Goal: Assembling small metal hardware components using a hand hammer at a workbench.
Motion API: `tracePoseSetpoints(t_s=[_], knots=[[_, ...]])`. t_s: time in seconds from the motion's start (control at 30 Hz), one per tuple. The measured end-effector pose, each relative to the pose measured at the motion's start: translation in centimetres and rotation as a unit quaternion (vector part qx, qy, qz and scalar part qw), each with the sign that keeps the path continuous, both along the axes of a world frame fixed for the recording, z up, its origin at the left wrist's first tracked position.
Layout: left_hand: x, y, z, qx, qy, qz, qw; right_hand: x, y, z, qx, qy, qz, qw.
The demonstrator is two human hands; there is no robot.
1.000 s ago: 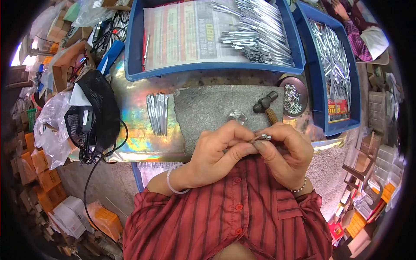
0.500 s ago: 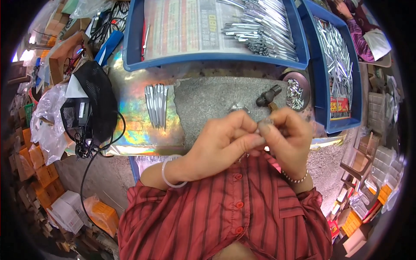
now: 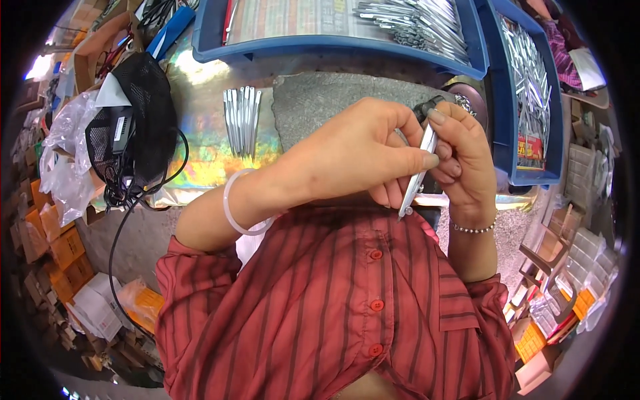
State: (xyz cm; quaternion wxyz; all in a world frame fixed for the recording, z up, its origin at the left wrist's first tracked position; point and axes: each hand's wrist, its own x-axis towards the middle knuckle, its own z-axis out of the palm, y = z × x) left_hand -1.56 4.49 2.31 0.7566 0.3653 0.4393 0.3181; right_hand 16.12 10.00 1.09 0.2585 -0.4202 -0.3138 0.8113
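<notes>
A slim silver metal piece (image 3: 416, 180) with a pointed lower end and a small round knob near it slants between my hands. My left hand (image 3: 363, 150) pinches its middle, thumb on top and fingers behind. My right hand (image 3: 467, 157) grips its upper end between thumb and forefinger, the other fingers curled. Just beyond them, a hammer (image 3: 425, 108) lies at the right of a grey slab (image 3: 310, 100), mostly covered by my right hand. To the left of the slab, several narrow silver strips (image 3: 241, 123) lie side by side.
A wide blue tray (image 3: 340, 48) with silver metal parts stands at the back, another blue tray (image 3: 505, 133) at the right. A round dish (image 3: 477, 97) of small metal pieces is partly hidden. At left are a black mesh bag (image 3: 147, 100) and cable. Another person's sleeve (image 3: 561, 57) shows far right.
My hands have shifted up and slightly right, with the left wrist turned. The silver piece, mostly hidden among my fingers before, now shows nearly whole. The view has tilted a little downward.
</notes>
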Motion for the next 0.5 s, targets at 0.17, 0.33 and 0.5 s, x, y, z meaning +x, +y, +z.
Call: tracePoseSetpoints(t_s=[0.17,0.33,0.5], knots=[[0.3,0.24,-0.43,-0.026,-0.029,-0.003,0.999,0.35,-0.19,-0.67,-0.034,0.036,-0.005,0.999],[0.58,0.27,-0.65,-0.02,-0.048,-0.003,0.999,0.64,-0.59,-0.87,-0.04,0.043,-0.016,0.998],[0.62,0.51,-0.9,-0.03,-0.073,-0.002,0.997,0.66,-0.63,-1.04,-0.043,0.048,-0.028,0.998]])
